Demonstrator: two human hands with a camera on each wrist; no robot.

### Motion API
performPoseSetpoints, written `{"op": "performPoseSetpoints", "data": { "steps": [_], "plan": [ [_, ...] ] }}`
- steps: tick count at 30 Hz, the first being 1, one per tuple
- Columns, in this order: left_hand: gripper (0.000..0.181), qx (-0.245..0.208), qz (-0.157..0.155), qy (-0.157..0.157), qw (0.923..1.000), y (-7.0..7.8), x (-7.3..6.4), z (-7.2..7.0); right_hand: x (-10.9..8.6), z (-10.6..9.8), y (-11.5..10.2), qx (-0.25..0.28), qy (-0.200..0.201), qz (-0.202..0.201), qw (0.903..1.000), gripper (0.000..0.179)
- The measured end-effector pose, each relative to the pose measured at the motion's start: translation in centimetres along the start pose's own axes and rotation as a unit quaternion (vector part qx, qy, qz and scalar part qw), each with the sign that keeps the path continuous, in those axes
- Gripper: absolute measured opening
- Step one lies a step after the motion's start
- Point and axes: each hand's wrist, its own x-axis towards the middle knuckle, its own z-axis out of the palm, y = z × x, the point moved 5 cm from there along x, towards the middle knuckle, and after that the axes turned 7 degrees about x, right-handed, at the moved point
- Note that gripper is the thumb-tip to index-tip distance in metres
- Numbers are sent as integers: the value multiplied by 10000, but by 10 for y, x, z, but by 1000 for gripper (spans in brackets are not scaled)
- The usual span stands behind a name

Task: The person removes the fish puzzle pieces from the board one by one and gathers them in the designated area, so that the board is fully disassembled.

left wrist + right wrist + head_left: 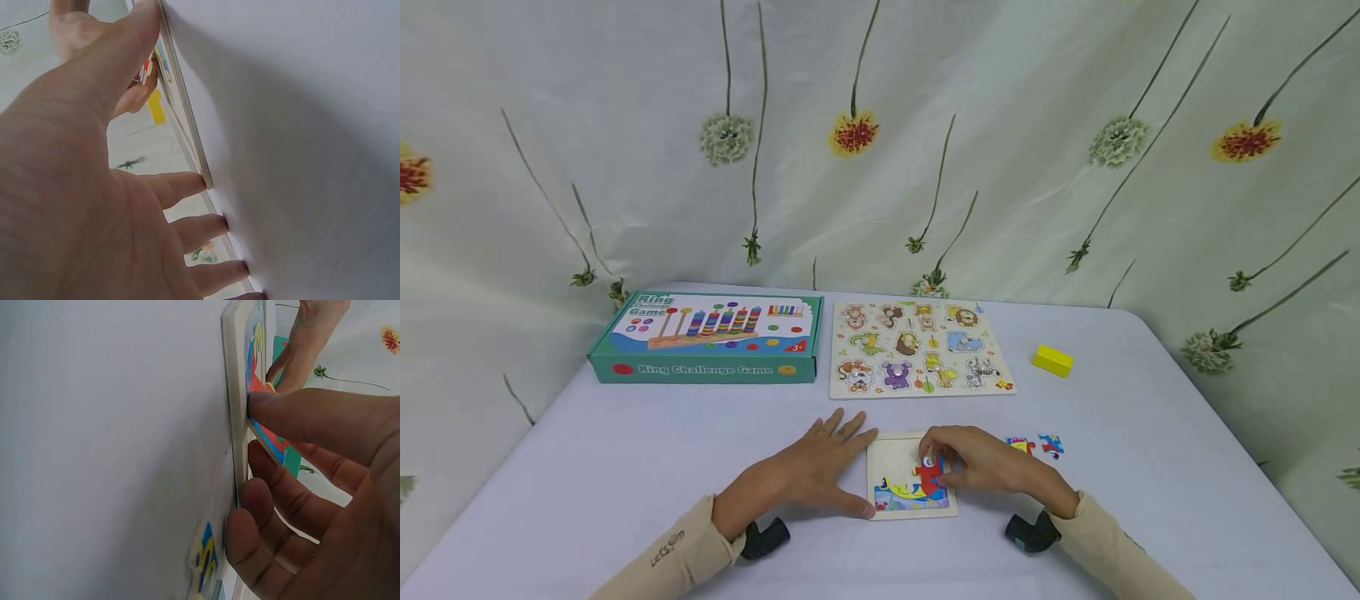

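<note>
A small wooden puzzle tray (891, 446) lies on the table, its lower half filled with colourful pieces of a picture. My left hand (820, 467) is spread along its left side, thumb and forefinger touching the edge, the other fingertips on the cloth. My right hand (981, 462) pinches a red and blue puzzle piece (929, 472) over the right part of the tray. In the right wrist view this piece (270, 442) is tilted up out of the tray, with the thumb against its face. Two loose puzzle pieces (1051, 445) lie beyond the right hand.
A green Ring Challenge Game box (703, 369) stands at the back left. Beside it lies an animal peg puzzle board (880, 392). A yellow block (1052, 361) sits to the right of the board. A flowered cloth (1000, 167) hangs behind the table.
</note>
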Motion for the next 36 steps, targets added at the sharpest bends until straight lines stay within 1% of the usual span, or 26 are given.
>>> {"op": "performPoseSetpoints", "data": {
  "steps": [8, 14, 19, 25, 31, 36],
  "plan": [
    [101, -3, 22, -7, 10000, 0, 0, 0, 0, -1, 1, -20, -6, -36, 10000, 30],
    [101, -46, 54, 22, 10000, 0, -1, -1, -1, -2, 1, -163, 15, -134, 9998, 31],
    [101, -79, 97, 55, 9999, 0, -2, -1, 0, -2, 3, -234, 32, -124, 9996, 32],
    [101, -89, 97, 60, 9999, 0, -2, -1, 0, -4, 2, -46, 135, -43, 9999, 32],
    [101, -84, 100, 60, 9999, 0, -2, -1, 0, -6, 2, 70, 166, -85, 9998, 32],
    [101, -76, 96, 38, 9999, -1, -1, 0, -1, -7, 4, 296, 159, -34, 9994, 34]
  ]
}}
